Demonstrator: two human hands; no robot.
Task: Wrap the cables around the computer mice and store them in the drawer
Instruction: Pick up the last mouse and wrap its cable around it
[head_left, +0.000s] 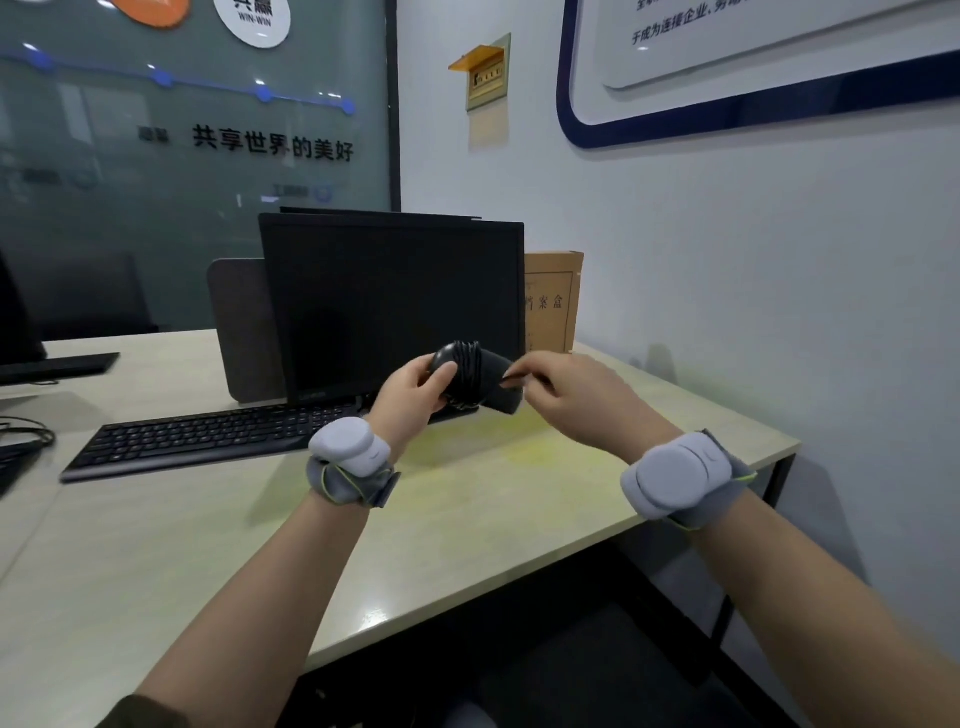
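A pale, matte desk (457, 525) fills the lower half of the view, its bare top running from the 9 o'clock side to a corner at about 3 o'clock, where a dark metal leg (727, 613) drops to the floor. A white wall closes the right side; a grey glass partition (156, 156) with printed lettering stands behind at 11 o'clock. A black monitor (395, 306) sits at 12 o'clock, a black keyboard (197, 441) lies at 10 o'clock just in front of it, and a brown file box (553, 301) stands against the wall at 1 o'clock.

Both hands are raised above the desk in front of the monitor. The left hand (415, 395) is clamped around a black computer mouse (470, 379), thumb pressed on its top. Several turns of black cable (465, 364) ring the mouse's middle. The right hand (576, 400) pinches the cable's loose end between thumb and fingertips, right beside the mouse. Each wrist carries 1 grey strapped band (675, 475).

The desk in front of the hands is open to its near edge and to the right corner.
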